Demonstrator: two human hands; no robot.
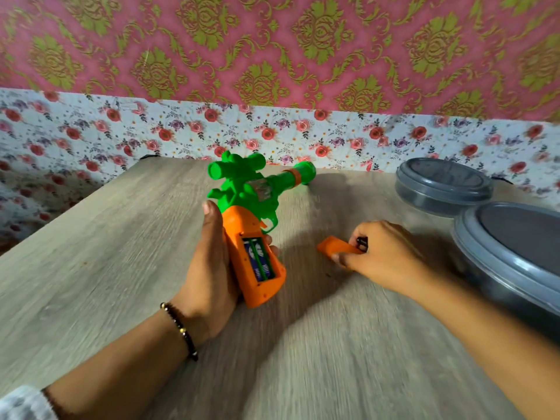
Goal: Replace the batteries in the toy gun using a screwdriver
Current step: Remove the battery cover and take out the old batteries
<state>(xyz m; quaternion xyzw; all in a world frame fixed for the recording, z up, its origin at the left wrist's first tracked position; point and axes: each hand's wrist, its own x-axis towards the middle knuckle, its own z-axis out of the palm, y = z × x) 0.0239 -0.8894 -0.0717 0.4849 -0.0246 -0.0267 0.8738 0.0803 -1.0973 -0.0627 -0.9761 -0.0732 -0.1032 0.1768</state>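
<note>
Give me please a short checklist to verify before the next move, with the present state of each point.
1. Toy gun held steady by the left hand: ok.
2. Battery compartment open, facing up: ok.
3. Batteries seen inside: ok; whether old or new: cannot tell.
4. Orange cover off the gun, under the right hand on the table: ok.
5. Screwdriver located: cannot tell; only a dark object shows at the right fingers.
6. Screw located: cannot tell.

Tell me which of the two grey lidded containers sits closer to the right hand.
The nearer grey round lidded container at the right edge; the other grey container sits farther back by the floral wall, beyond the right hand.
</note>
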